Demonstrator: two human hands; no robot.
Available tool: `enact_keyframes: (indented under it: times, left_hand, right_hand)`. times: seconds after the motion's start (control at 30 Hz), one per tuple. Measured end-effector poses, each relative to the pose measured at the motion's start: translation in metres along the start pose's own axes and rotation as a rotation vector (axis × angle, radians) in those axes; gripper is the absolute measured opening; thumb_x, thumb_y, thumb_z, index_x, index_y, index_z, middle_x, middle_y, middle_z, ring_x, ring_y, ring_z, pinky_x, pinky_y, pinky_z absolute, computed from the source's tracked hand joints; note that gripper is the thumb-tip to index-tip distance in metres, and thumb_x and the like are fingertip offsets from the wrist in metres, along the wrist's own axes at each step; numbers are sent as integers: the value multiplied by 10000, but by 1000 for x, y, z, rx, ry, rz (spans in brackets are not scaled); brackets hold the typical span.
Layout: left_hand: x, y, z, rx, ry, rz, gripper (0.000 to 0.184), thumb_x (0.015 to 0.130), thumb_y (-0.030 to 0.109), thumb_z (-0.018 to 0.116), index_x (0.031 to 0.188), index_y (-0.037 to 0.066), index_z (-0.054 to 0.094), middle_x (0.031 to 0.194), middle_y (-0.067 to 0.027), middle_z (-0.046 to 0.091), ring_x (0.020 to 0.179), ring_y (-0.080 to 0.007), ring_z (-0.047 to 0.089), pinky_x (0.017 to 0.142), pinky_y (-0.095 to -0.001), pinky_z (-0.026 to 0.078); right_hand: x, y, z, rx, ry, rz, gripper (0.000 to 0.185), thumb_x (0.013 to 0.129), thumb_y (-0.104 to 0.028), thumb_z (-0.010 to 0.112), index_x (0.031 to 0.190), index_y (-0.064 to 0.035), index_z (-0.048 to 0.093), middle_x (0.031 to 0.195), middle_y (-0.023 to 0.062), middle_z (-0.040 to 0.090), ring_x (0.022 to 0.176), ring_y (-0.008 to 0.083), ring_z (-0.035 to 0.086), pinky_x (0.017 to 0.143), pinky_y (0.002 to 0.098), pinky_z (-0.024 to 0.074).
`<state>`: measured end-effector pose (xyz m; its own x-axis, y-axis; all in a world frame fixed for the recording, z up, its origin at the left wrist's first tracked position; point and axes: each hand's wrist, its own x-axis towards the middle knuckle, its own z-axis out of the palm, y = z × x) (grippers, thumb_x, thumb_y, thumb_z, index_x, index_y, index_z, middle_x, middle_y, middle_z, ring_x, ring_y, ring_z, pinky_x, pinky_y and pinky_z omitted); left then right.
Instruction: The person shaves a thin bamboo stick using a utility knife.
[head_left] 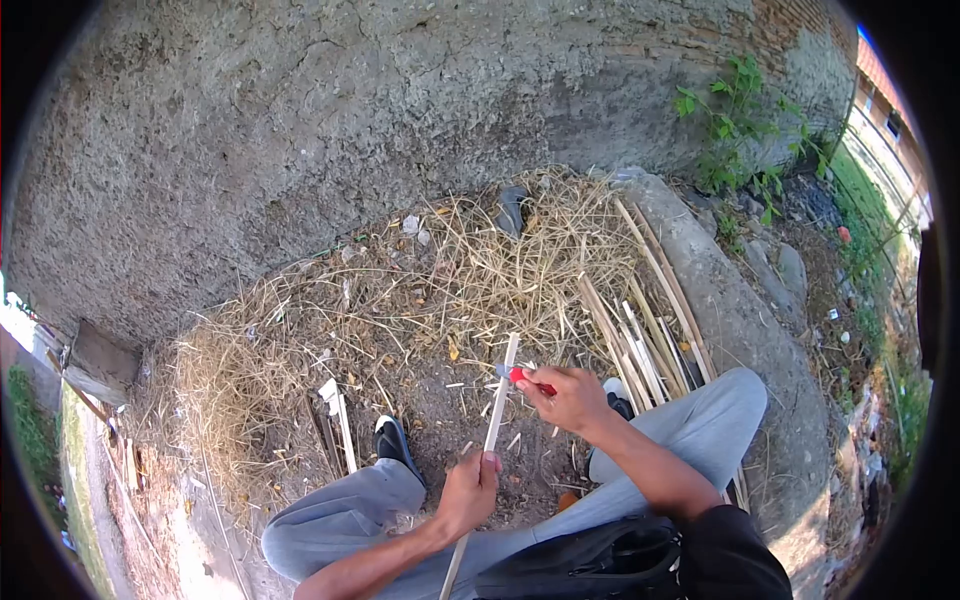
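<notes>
My left hand (469, 492) is closed round a long, pale wooden strip (496, 412), which slants up and away from my lap. In my right hand (570, 400) is a knife with a red handle (517, 375). Its short grey blade (502, 371) lies against the strip near the upper end. Small pale shavings are scattered on the soil around the strip.
Several wooden strips (640, 350) lie at the right beside a concrete edge (735, 290). Straw (510, 270) covers the ground below a rough wall (400, 110). A dark shoe-like object (512, 210) lies near the wall. Green plants (735, 125) grow at the upper right.
</notes>
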<state>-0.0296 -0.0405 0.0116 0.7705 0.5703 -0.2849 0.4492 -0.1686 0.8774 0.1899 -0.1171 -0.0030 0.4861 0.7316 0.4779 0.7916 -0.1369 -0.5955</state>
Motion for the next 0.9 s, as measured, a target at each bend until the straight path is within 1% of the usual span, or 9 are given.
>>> enact_keyframes:
  times: [0.07, 0.1, 0.27, 0.4, 0.47, 0.73, 0.8, 0.83, 0.9]
  left_hand:
    - [-9, -4, 4, 34, -3, -8, 303, 1052, 221, 433, 911, 8, 596, 607, -147, 574, 536, -270, 600, 554, -421, 459]
    - [-9, -1, 3, 38, -7, -5, 303, 1052, 221, 433, 911, 8, 596, 607, -147, 574, 536, -270, 600, 554, -421, 459]
    - [-9, 10, 1, 155, 24, -18, 302, 1042, 212, 434, 904, 8, 609, 602, -211, 567, 547, -359, 612, 558, -449, 456]
    - [-10, 5, 2, 158, 23, -33, 306, 1041, 220, 433, 901, 9, 605, 610, -191, 584, 552, -337, 621, 570, -452, 469]
    - [-12, 2, 1, 114, -8, -41, 372, 1076, 288, 397, 910, 6, 572, 628, -37, 532, 558, -112, 505, 536, -319, 438]
    - [-8, -5, 2, 152, -11, -46, 374, 1081, 273, 387, 880, 9, 560, 624, -8, 505, 547, -96, 483, 519, -298, 417]
    - [-4, -4, -4, 218, 7, 15, 370, 1084, 267, 379, 878, 14, 552, 616, 4, 483, 524, -94, 459, 492, -290, 392]
    - [-1, -2, -8, 10, -72, -82, 355, 1088, 270, 370, 892, 26, 538, 606, 18, 432, 496, -88, 409, 459, -283, 342]
    - [7, 10, -19, -204, -153, -176, 341, 1092, 273, 361, 907, 38, 524, 596, 33, 380, 468, -82, 359, 426, -276, 292]
  right_hand:
    - [6, 9, -10, -8, -92, 61, 216, 890, -322, 736, 838, -114, 711, 656, 84, 676, 557, 296, 672, 491, 386, 518]
    - [8, 11, -13, -15, -191, 116, 235, 895, -351, 726, 840, -123, 714, 621, 87, 657, 552, 310, 664, 492, 403, 512]
    - [4, 14, -3, 31, -87, 134, 270, 898, -390, 712, 846, -124, 710, 601, 93, 644, 565, 333, 661, 515, 419, 516]
    - [2, 21, 8, 27, -83, 125, 278, 922, -434, 654, 902, -162, 705, 750, 99, 711, 670, 342, 691, 562, 453, 534]
    - [4, 26, 11, 21, -68, 133, 268, 910, -415, 680, 883, -150, 709, 702, 94, 693, 639, 338, 685, 556, 439, 534]
    - [14, 30, 5, -63, -140, 242, 268, 901, -391, 702, 849, -129, 718, 697, 101, 700, 612, 330, 683, 538, 416, 529]
    - [14, 35, 11, -21, 42, 92, 263, 946, -376, 666, 886, -119, 664, 637, 74, 659, 476, 245, 616, 428, 354, 449]
    - [16, 36, 9, -22, 41, 91, 263, 946, -376, 666, 886, -119, 664, 637, 74, 659, 476, 245, 616, 428, 354, 449]
    - [25, 39, 0, 1006, -207, 931, 220, 1001, -346, 602, 907, -149, 575, 635, 38, 582, 423, 105, 479, 370, 282, 327]
